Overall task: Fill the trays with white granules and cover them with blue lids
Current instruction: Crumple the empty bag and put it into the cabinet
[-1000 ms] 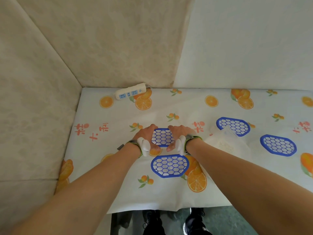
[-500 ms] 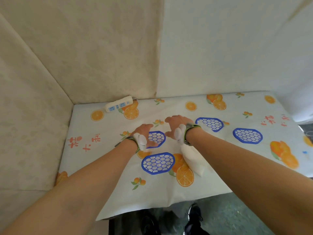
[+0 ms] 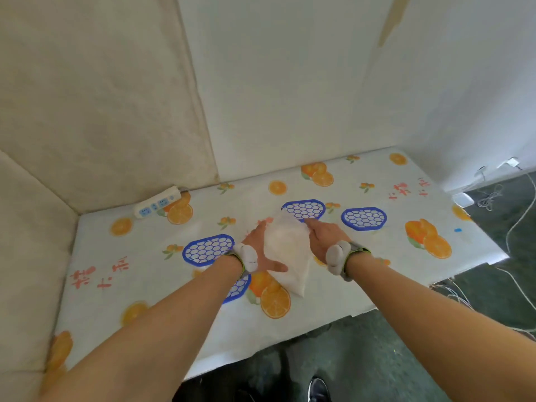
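White granule bag [image 3: 285, 250] between both hands, left hand [image 3: 261, 250] and right hand [image 3: 323, 239] gripping its sides

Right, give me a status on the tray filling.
Done: four blue honeycomb lids lie on the table, though the trays beneath and their fill can't be seen. In hand: left hand and right hand grip the white bag of granules. Left: can't tell if trays remain.
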Tool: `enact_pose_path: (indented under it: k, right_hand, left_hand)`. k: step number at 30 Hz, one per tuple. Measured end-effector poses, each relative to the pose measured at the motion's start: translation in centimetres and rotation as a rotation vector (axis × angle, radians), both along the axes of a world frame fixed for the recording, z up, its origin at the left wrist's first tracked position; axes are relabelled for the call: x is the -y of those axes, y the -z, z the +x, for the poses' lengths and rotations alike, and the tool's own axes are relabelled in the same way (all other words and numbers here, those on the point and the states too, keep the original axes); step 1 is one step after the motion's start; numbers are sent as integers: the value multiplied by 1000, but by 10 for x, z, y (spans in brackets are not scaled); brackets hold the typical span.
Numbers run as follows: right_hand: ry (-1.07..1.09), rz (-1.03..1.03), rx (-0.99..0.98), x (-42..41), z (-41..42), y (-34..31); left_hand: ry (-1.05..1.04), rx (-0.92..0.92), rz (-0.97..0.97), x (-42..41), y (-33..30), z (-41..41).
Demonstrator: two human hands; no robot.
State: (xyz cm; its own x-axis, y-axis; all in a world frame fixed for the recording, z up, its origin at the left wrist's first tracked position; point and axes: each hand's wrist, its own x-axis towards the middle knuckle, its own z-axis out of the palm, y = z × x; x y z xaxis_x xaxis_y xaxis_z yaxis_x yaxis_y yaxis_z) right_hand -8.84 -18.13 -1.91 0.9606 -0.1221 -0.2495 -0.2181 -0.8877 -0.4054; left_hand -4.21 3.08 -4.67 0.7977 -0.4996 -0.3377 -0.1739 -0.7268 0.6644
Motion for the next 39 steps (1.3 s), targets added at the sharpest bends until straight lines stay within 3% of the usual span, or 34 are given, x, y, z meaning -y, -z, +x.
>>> enact_pose_path:
  k: [5, 10, 13, 22, 26, 31, 39]
  right_hand:
    - [106, 219, -50, 24, -23, 39]
    - [1, 317, -165, 27, -28, 69]
    - [-58, 352, -178, 26, -26, 84]
    - [108, 802, -119, 31, -26, 132]
    - [162, 811, -53, 21, -26, 142]
    - [163, 763, 41, 7, -29, 138]
    - [173, 670, 167, -14, -71, 103]
  left_hand:
    - [-66, 21, -76, 19, 11, 2]
    - [-178, 3, -122, 44, 14, 9]
    - [-141, 25, -110, 64, 20, 19]
    - [-214, 246, -35, 114, 39, 30]
    - [-247, 198, -37, 111, 54, 33]
    - [-390, 179, 91, 99, 65, 27]
    - [-475, 148, -40, 74, 34, -15]
